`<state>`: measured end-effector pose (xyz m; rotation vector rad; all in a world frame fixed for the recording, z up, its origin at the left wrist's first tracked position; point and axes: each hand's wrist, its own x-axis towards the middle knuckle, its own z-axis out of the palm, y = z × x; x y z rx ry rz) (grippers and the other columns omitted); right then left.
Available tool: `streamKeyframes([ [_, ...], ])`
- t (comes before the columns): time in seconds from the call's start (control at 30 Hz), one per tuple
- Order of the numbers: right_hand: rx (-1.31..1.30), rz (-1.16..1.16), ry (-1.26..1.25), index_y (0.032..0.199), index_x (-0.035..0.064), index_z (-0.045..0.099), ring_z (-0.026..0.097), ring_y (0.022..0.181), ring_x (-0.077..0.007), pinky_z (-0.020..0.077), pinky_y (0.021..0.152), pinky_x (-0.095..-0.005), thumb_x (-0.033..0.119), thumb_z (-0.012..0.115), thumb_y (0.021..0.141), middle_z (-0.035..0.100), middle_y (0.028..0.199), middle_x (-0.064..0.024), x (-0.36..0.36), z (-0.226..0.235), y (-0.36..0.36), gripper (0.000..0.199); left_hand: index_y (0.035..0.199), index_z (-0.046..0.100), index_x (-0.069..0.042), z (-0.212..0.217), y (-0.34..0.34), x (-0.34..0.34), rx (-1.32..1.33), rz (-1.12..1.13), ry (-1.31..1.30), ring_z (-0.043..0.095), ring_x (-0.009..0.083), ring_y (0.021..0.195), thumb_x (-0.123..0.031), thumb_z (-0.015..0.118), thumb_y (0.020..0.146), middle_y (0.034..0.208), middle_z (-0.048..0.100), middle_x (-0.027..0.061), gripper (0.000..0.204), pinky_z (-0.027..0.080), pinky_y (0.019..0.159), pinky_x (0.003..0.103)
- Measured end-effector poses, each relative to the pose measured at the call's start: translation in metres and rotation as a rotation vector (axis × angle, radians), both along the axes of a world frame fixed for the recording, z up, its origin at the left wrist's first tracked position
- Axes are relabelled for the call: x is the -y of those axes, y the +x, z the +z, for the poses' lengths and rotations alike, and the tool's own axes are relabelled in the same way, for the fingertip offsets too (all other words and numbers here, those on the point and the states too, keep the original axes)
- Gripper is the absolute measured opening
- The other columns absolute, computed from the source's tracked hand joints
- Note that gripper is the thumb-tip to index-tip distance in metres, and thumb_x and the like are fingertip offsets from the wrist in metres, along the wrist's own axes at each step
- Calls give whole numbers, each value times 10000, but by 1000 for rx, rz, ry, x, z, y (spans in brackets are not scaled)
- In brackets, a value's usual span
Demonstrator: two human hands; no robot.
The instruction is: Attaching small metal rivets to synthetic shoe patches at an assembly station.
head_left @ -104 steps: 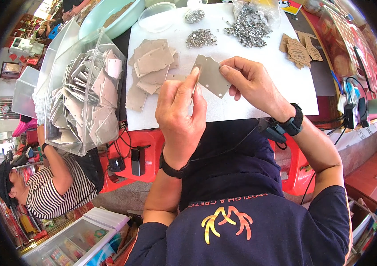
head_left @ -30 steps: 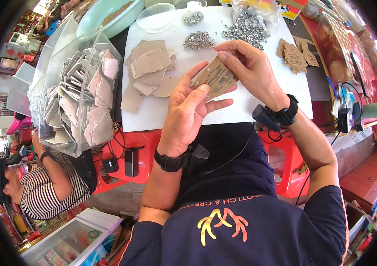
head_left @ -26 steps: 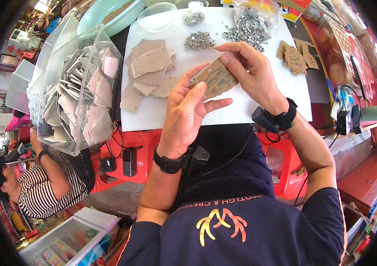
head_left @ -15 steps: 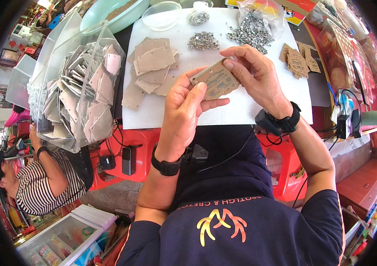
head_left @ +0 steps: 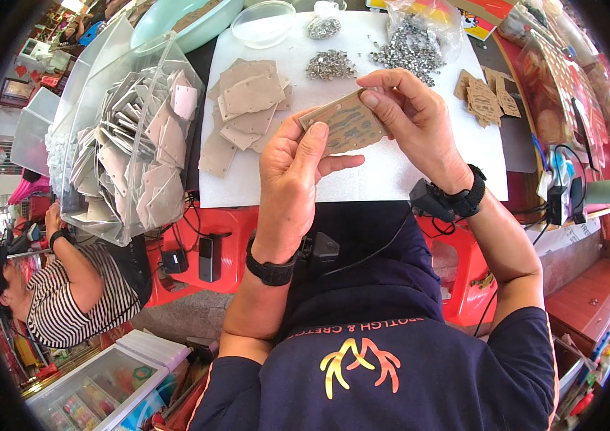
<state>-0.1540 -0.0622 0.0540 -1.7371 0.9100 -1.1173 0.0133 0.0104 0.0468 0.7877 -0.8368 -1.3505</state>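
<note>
Above the white board [head_left: 240,188], both my hands hold a flat brown card [head_left: 348,128] with dark print and small holes near its edges. My left hand [head_left: 292,176] grips its left end, thumb on the printed face and fingers behind. At the upper right corner, my right hand [head_left: 416,122] pinches it between thumb and fingers. Plain grey-brown cards [head_left: 251,92] with corner holes lie overlapping to the left. Beyond my hands are a small pile of shiny metal pieces [head_left: 330,65] and a larger metal heap [head_left: 409,56] beside a clear bag [head_left: 445,32].
A clear plastic bin [head_left: 112,231] full of plain cards stands at left. Several printed cards [head_left: 483,102] lie at the board's right edge. Behind are a round clear lid [head_left: 263,25] and a pale green basin [head_left: 201,32]. A person in a striped shirt [head_left: 78,294] sits at left.
The card has shifted slightly left and its printed face has tilted a little. My right fingers have closed in nearer the card's corner. Both hands keep hold of it.
</note>
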Motion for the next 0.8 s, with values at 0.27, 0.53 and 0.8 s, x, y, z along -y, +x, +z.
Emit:
streamKeyframes([
  [0.27, -23, 108, 170, 1077, 47, 635, 536, 642, -37, 454, 568, -191, 202, 655, 938, 651, 826, 4, 8, 4, -12, 210, 1215, 513, 58, 7, 9, 2, 91, -92, -23, 672, 228, 994, -148, 450, 1026, 1112, 637, 152, 286, 606, 805, 353],
  [0.53, -227, 395, 269, 1017, 35, 668, 518, 695, -32, 436, 602, -208, 290, 613, 968, 613, 805, 39, 22, 30, -31, 265, 1223, 515, 52, 8, 19, 4, 251, -204, 5, 673, 196, 936, -141, 456, 1019, 1084, 642, 153, 287, 601, 764, 320],
  [0.8, -347, 252, 200, 976, 15, 694, 475, 643, -37, 414, 574, -225, 339, 615, 959, 598, 691, -2, 14, 27, -25, 333, 1205, 535, 42, 10, 15, 12, 206, -83, 6, 677, 167, 881, -154, 517, 1001, 1025, 662, 125, 284, 599, 698, 291],
])
